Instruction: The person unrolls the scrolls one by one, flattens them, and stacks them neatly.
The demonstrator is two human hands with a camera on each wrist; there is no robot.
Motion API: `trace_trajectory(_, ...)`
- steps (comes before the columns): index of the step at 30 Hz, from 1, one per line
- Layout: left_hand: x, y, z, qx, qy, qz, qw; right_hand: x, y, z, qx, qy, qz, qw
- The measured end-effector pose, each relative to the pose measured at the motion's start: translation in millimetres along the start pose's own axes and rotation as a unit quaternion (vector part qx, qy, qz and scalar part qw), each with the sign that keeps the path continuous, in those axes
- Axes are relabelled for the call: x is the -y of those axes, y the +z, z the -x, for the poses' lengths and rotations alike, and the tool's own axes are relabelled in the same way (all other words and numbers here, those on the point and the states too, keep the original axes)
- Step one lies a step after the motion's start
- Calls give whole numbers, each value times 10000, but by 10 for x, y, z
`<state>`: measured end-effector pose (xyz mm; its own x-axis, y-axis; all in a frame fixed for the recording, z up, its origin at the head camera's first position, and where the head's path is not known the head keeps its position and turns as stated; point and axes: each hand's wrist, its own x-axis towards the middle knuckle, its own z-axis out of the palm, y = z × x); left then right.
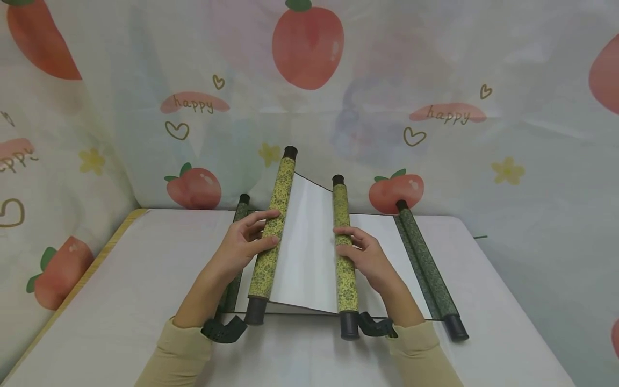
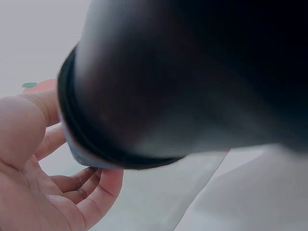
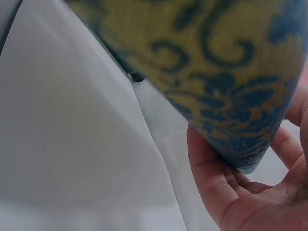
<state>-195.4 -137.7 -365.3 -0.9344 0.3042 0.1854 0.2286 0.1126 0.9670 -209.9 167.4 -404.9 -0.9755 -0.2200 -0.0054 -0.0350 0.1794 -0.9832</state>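
Observation:
A yellow scroll with dark floral print is partly unrolled, its white sheet (image 1: 309, 252) stretched between two rollers. My left hand (image 1: 237, 242) grips the left roller (image 1: 278, 188), thumb and fingers around its middle. On the right roller (image 1: 347, 287), my right hand (image 1: 367, 255) has its thumb and fingers curled about the shaft. Both rollers are tilted, with the left one's far end higher. A dark end knob (image 2: 139, 96) fills much of the left wrist view. Close up in the right wrist view, the patterned roller (image 3: 226, 91) lies in the fingers.
Beneath, a green-edged scroll lies spread on the white table (image 1: 121, 301); its left green roller (image 1: 240, 209) is partly hidden by my arm, its right one (image 1: 429, 266) shows fully. A fruit-printed curtain (image 1: 309, 123) hangs behind. Dark wrist bands (image 1: 224, 330) circle both wrists.

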Motion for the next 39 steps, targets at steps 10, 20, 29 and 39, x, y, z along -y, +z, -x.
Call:
trace_trajectory(10,37,31,0,101,-38,79,9999,30,-43,41,54,58,134,9999)
trace_trajectory(20,43,64,-1,377,-341,-82,9987,17,-142,47,313,-27,758,9966)
trace_trajectory(29,-7,41,25,438,-371,-234,9981,-15,-175,48,461,-21,691,9965)
trace_trajectory(39,-26,29,26,485,-252,-152,9984,-5,-214,68,392,-23,769,9963)
